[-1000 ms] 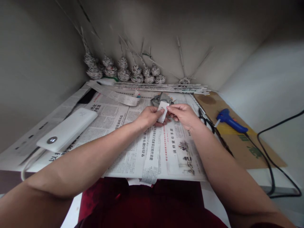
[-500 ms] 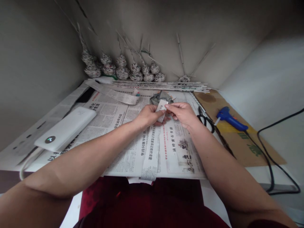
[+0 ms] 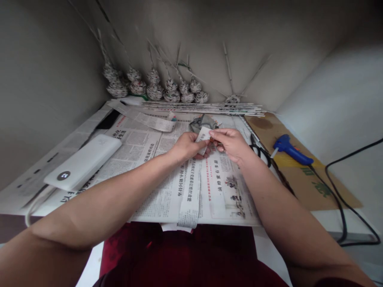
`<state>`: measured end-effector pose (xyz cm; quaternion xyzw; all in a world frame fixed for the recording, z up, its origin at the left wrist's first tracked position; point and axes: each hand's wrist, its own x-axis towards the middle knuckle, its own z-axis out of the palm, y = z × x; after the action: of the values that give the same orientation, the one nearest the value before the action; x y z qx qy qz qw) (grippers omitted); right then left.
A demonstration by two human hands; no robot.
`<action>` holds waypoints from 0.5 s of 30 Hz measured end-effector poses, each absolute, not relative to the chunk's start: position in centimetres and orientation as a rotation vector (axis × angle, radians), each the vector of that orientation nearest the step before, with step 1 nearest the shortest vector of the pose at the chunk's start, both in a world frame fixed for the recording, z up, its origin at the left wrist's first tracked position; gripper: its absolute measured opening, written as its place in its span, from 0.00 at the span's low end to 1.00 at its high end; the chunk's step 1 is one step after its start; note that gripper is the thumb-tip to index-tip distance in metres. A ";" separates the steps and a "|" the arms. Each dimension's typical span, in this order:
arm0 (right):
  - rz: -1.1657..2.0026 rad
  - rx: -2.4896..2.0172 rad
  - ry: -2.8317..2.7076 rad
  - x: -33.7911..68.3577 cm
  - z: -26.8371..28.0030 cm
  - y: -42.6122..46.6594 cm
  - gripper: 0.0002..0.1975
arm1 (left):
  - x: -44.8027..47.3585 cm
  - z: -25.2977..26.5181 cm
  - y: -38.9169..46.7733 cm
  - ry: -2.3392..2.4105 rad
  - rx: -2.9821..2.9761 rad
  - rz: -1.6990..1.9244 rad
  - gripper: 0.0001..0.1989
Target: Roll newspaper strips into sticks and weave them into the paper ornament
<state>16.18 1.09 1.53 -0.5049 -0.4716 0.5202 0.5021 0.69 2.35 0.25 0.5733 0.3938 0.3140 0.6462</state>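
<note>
A narrow strip of printed newspaper (image 3: 204, 134) is held up between my two hands over the middle of the table. My left hand (image 3: 187, 146) grips its lower left part, thumb on top and fingers underneath. My right hand (image 3: 229, 142) pinches the strip's right edge between thumb and fingers. A longer newspaper strip (image 3: 189, 191) runs down from below my hands and over the table's front edge; whether it joins the held piece I cannot tell. Just behind the hands lies a crumpled grey-green cloth (image 3: 198, 122).
Newspaper sheets (image 3: 167, 179) cover the table. A white power bank (image 3: 86, 159) lies left, a curled paper strip (image 3: 149, 119) behind it. Black-handled scissors (image 3: 259, 150) and a blue glue gun (image 3: 291, 150) on cardboard (image 3: 311, 195) lie right. Paper rods (image 3: 203, 107) and woven gourd shapes (image 3: 154, 85) stand behind.
Both hands keep hold of the strip and stay in nearly the same place. My right fingers have shifted slightly on its edge, and the strip has tilted a little.
</note>
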 end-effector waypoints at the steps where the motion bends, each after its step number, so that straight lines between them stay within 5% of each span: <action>1: 1.277 -1.210 -1.128 16.2 1.5 1.1 0.15 | 0.7 0.3 2.3 0.900 1.303 0.714 0.10; 15: 1.278 -1.221 -0.984 15.8 1.5 1.2 0.16 | 0.9 0.2 2.2 0.916 1.363 0.713 0.10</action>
<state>15.79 1.15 1.52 -0.5116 -0.4122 0.5355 0.5307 0.90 2.17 0.23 0.5940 0.3991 0.3109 0.6255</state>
